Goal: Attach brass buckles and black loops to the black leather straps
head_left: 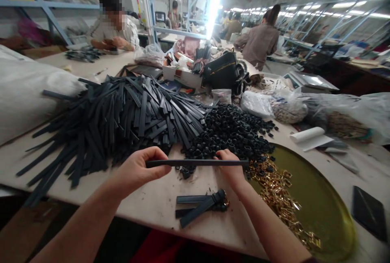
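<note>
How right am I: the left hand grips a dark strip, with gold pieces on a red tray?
Not red: the head view shows the tray olive-green. The left hand does grip a dark strip, and the gold pieces lie there.

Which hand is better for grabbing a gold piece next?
Probably the right hand: it is nearer the gold pieces on the tray. The left hand is farther away and grips one end of the black strap.

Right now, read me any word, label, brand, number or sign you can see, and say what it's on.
None can be read.
Held black strip: no lettering visible.
White box: any lettering on its brown patch is too small.
Plastic bags: any print is blurred.
Distant screen: too small and blurred.
</note>
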`<move>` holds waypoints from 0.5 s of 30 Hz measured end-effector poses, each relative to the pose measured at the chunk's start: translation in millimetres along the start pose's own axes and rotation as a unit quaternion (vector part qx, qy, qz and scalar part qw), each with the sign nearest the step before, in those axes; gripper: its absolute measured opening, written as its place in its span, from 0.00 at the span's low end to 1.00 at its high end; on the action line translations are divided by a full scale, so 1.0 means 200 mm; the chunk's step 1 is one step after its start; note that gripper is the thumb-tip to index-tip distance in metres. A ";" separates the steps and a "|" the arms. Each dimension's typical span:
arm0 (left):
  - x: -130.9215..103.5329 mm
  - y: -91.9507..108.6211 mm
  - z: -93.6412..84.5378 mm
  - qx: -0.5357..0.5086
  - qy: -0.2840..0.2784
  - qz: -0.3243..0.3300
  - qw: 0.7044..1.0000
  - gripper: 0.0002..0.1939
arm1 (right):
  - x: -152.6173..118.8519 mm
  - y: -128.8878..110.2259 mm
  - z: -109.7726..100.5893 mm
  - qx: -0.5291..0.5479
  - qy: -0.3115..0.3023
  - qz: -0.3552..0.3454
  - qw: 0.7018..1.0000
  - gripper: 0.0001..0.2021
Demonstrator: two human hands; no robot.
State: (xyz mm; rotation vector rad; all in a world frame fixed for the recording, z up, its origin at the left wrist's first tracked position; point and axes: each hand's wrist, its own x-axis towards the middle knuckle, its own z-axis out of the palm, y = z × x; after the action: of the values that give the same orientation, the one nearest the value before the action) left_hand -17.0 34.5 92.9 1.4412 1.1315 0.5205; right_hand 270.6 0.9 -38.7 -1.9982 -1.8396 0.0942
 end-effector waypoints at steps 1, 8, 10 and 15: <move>0.02 -0.01 0.01 -0.033 -0.008 -0.010 0.999 0.10 | 0.00 0.00 0.01 0.009 -0.003 -0.001 1.000 0.05; 0.17 -0.04 0.09 -0.294 0.027 -0.013 0.955 0.14 | -0.06 0.00 -0.05 0.312 0.006 0.103 0.945 0.11; 0.19 0.01 0.11 -0.279 0.038 -0.007 0.960 0.15 | -0.08 -0.01 -0.09 0.422 -0.006 0.161 0.892 0.12; 0.18 0.16 0.13 -0.078 -0.007 0.028 0.997 0.10 | -0.16 -0.03 -0.18 0.600 0.009 0.277 0.750 0.18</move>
State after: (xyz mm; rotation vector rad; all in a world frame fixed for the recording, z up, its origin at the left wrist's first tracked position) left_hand 31.9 56.3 107.1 1.3421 1.0197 0.6241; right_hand 272.5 -40.0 -10.5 -1.3912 -0.6423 1.1065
